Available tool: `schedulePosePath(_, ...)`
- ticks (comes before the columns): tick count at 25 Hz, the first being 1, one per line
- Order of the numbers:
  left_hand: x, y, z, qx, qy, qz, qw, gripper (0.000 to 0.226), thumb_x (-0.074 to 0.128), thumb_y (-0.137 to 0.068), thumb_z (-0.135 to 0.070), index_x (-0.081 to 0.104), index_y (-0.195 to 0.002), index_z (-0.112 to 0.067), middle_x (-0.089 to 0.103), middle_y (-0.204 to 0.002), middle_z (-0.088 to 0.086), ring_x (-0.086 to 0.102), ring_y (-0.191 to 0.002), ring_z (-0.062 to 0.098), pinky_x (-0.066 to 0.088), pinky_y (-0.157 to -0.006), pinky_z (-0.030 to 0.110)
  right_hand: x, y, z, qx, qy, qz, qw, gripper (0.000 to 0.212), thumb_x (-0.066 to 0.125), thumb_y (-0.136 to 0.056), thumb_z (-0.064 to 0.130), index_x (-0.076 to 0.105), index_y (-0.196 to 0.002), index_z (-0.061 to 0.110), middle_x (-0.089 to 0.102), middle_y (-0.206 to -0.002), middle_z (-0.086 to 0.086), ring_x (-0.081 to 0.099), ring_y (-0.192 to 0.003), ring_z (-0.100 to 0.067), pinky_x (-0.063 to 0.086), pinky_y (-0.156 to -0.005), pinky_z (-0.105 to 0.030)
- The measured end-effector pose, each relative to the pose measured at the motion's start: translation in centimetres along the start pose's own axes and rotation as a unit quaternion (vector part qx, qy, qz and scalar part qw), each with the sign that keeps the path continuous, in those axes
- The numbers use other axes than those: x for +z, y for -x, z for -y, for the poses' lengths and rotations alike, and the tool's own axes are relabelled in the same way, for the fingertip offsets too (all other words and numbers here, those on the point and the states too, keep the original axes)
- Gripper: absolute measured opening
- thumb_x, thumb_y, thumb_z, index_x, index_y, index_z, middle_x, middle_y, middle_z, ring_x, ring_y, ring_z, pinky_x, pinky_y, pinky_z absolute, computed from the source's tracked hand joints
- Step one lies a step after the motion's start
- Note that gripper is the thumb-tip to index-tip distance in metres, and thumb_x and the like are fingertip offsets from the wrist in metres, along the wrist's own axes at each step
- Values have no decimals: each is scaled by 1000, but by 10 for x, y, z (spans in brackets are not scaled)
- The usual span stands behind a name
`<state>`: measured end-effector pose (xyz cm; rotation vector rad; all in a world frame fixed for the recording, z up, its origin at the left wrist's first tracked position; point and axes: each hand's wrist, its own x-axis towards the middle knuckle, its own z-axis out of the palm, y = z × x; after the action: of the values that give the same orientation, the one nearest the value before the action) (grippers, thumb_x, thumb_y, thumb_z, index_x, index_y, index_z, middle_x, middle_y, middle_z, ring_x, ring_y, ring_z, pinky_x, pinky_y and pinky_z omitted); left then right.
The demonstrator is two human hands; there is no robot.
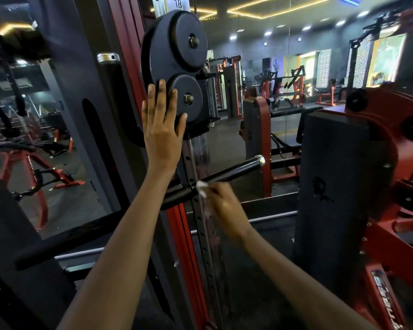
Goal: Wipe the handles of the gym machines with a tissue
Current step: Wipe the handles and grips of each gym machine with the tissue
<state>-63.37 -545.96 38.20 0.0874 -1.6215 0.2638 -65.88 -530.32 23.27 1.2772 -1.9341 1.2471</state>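
A black bar handle (234, 171) with a chrome end cap sticks out to the right from the machine's red and grey upright. My right hand (224, 206), blurred by motion, pinches a white tissue (202, 188) against the inner end of that handle, close to the upright. My left hand (161, 125) is raised, fingers straight, its palm pressing flat on the black pulley housing (177, 75) above the handle.
A perforated steel rail (200, 225) runs down the upright below the handle. A black padded block on a red frame (339, 186) stands close on the right. A mirror on the left and more red machines fill the room behind.
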Motion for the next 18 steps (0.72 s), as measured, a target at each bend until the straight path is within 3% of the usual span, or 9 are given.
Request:
schedulePosePath(1, 0, 0, 0, 1, 2, 1, 1000, 45, 54, -101, -22, 45, -143, -8, 39, -150, 18, 28, -141, 35, 14, -120, 37, 2, -1, 8, -60, 8, 24, 998, 18, 44, -97, 27, 54, -109, 17, 55, -102, 3, 57, -82, -13, 51, -72, -25)
schedulePosePath(3, 0, 0, 0, 3, 9, 7, 1000, 45, 54, -101, -22, 45, -143, -8, 39, -150, 18, 27, -141, 35, 15, -119, 38, -5, -16, -14, -46, 52, 1, 998, 16, 45, -97, 29, 55, -104, 19, 55, -98, 5, 58, -78, -5, 51, -69, -23)
schedulePosePath(5, -1, 0, 0, 1, 13, 11, 1000, 46, 54, -100, -21, 45, -143, -8, 39, -151, 18, 27, -142, 35, 17, -119, 39, -25, -36, -41, 87, 47, -42, 994, 7, 52, -94, 19, 57, -96, 15, 55, -94, -1, 57, -75, -5, 48, -68, -23)
schedulePosePath(7, -1, 2, 1, -2, 14, 13, 1000, 46, 54, -100, -20, 45, -143, -8, 39, -150, 18, 27, -141, 35, 18, -119, 40, -27, -45, -66, 192, 27, -52, 980, 16, 54, -87, 1, 63, -100, 6, 54, -104, -17, 51, -90, -20, 46, -81, -34)
schedulePosePath(9, 0, 4, 2, -3, 14, 11, 1000, 46, 54, -100, -21, 45, -143, -7, 39, -150, 19, 27, -141, 35, 20, -118, 42, -11, -44, -49, 88, 77, 29, 993, 26, 53, -85, -6, 62, -108, -1, 52, -113, -20, 50, -100, -28, 42, -90, -33)
schedulePosePath(12, 1, 5, 4, 1, 19, 14, 1000, 46, 53, -101, -21, 44, -143, -7, 38, -150, 19, 26, -141, 35, 20, -118, 42, -1, -38, -37, -118, 88, 126, 981, 36, 61, -86, 3, 58, -121, 6, 53, -118, -11, 56, -93, -16, 49, -87, -22)
schedulePosePath(13, 1, 4, 5, 1, 23, 17, 1000, 46, 53, -101, -21, 44, -143, -7, 38, -151, 19, 26, -142, 34, 20, -118, 42, -3, -46, -48, -110, 95, 110, 983, 34, 60, -88, 6, 58, -121, 9, 53, -118, -11, 57, -91, -14, 51, -84, -23)
schedulePosePath(16, 0, 3, 4, -3, 33, 19, 999, 45, 53, -101, -21, 44, -143, -6, 38, -151, 19, 25, -142, 34, 20, -119, 41, -18, -69, -86, 140, 117, 27, 983, 29, 48, -94, 8, 58, -121, 15, 52, -122, -11, 53, -105, -18, 46, -90, -27)
schedulePosePath(18, 0, 5, 4, -4, 36, 14, 999, 45, 53, -101, -20, 45, -142, -5, 39, -150, 19, 25, -142, 34, 21, -118, 42, -8, -68, -82, 118, 141, 54, 982, 32, 45, -94, 7, 58, -123, 12, 49, -124, -10, 51, -110, -22, 42, -90, -25)
